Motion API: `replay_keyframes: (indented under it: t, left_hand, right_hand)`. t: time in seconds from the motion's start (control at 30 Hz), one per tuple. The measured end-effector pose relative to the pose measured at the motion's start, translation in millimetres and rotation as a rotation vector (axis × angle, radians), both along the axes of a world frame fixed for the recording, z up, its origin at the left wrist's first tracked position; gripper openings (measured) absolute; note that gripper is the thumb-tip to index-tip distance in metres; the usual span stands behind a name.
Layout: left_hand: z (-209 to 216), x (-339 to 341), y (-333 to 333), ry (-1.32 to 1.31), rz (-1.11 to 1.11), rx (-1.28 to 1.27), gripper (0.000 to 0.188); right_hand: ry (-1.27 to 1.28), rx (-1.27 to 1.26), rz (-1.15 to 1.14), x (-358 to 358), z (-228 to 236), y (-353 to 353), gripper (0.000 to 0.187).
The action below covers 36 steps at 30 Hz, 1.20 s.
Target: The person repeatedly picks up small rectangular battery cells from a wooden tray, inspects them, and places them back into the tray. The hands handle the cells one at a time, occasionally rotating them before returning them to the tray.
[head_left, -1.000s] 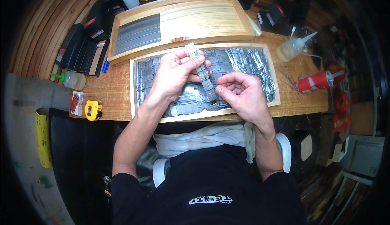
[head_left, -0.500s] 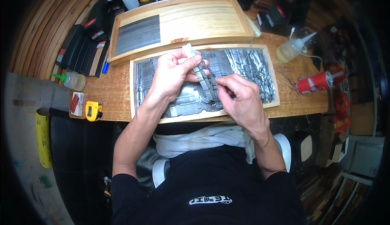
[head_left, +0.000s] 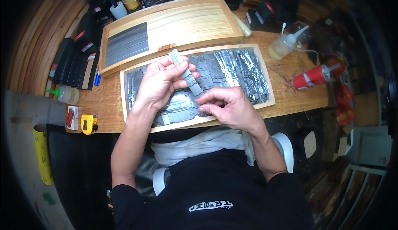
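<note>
Near the front edge of the desk (head_left: 103, 103), my right grip (head_left: 232, 107) has thumb and forefinger drawn near the low end of a slim grey bundle (head_left: 190, 82); I cannot tell if they hold anything. My left grip (head_left: 163, 78) pinches the bundle higher up, over an open wooden tray (head_left: 124, 93); a light, even squeeze should keep its stepped segments aligned. Matte grey pieces (head_left: 209, 70) fill the tray in ragged rows. Toward the rear edge, a second pale wooden tray (head_left: 207, 42) holds a flat, finely lined dark panel (head_left: 126, 45).
</note>
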State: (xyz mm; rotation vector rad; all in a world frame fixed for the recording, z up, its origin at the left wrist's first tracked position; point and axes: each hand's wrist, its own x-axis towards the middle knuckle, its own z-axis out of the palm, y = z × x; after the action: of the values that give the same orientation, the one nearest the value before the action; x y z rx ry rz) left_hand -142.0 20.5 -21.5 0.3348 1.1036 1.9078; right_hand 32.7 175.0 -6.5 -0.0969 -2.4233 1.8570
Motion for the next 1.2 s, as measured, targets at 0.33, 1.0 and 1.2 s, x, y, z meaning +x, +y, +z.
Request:
replay_keyframes:
  t: [0.33, 1.0, 1.2]
  left_hand:
    - [-2, -6, -4, 0.023, 0.016, -0.045, 0.021]
    - [5, 7, 1, 0.225, 0.025, -0.02, 0.025]
    - [3, 9, 4, 0.226, 0.035, 0.028, 0.025]
  right_hand:
    - [-0.014, 0.238, -0.418, -12, 19, 54, 0.014]
    - [0.276, 0.413, -0.391, -24, 28, 38, 0.006]
    - [0.482, 0.684, -0.32, -21, 2, 3, 0.009]
